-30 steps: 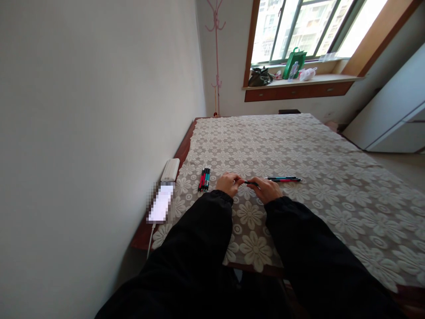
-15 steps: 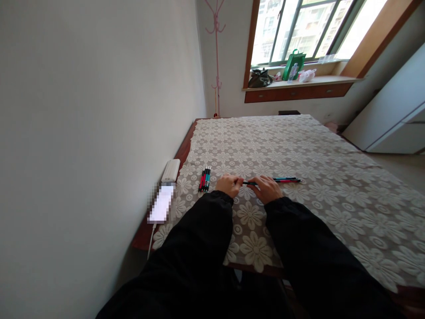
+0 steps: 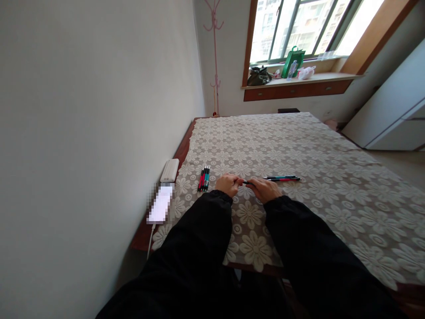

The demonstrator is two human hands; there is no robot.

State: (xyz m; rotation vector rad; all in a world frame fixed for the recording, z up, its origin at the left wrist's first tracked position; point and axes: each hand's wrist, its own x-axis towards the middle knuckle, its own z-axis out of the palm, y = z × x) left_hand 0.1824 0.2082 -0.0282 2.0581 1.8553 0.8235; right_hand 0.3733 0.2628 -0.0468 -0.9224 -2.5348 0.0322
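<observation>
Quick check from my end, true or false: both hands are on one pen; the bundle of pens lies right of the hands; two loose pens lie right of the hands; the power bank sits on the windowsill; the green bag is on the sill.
1. Both hands hold one pen. True: the left hand and right hand grip the pen between them.
2. The bundle lies right of the hands. False: the bundle is to their left.
3. Two loose pens lie to the right. True: loose pens.
4. The power bank is on the sill. False: the power bank is by the wall.
5. The green bag is on the sill. True.
</observation>
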